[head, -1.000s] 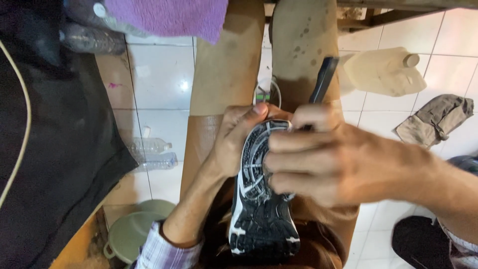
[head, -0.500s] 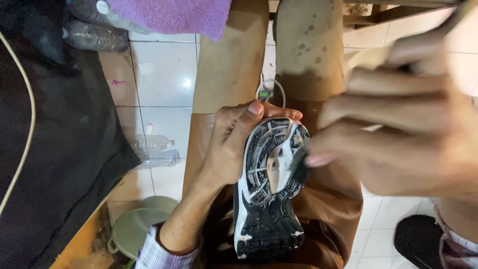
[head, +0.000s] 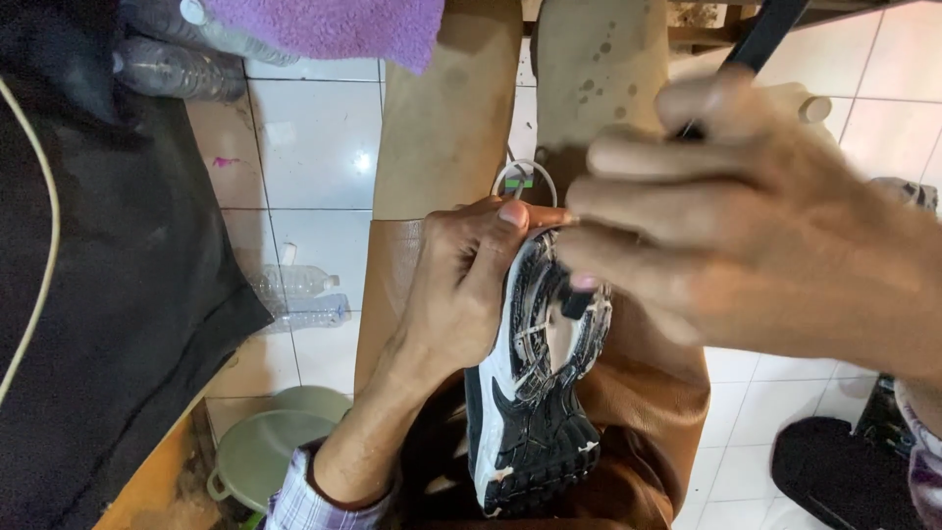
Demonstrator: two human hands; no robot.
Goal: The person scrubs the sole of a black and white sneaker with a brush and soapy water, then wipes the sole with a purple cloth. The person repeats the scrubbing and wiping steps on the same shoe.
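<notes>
- The person sits with a brown leather apron (head: 648, 412) across the lap, and a sports shoe (head: 535, 393) lies on it sole up, its heel end nearest the body and its toe end pointing away.
- The sole is black with white edging, and a pale hollow shows in its middle.
- The left hand (head: 461, 290) is wrapped around the left side of the shoe near the toe end, fingers curled tight against the upper and the thumb pressed along the sole's rim; it grips the shoe firmly.
- The right hand (head: 746, 216) is closed around a dark flat-handled brush (head: 751, 44), whose handle sticks up and away past the knuckles toward the top edge of the view.
- The brush's dark tip shows below the right fingers, touching the sole at its pale middle part.
- A checked sleeve cuff (head: 309, 496) shows at the left wrist.
- Beyond the hands, two tan trouser legs (head: 451, 108) stretch out over a white tiled floor (head: 314, 147).
- A purple cloth (head: 334, 29) hangs at the top left.
- Clear plastic bottles (head: 294, 299) lie on the tiles to the left, and a pale green basin (head: 260, 451) sits lower left.
- A whitish plastic jug (head: 800, 103) is partly hidden behind the right hand.
- Another dark shoe (head: 834, 476) rests on the floor at the lower right.
</notes>
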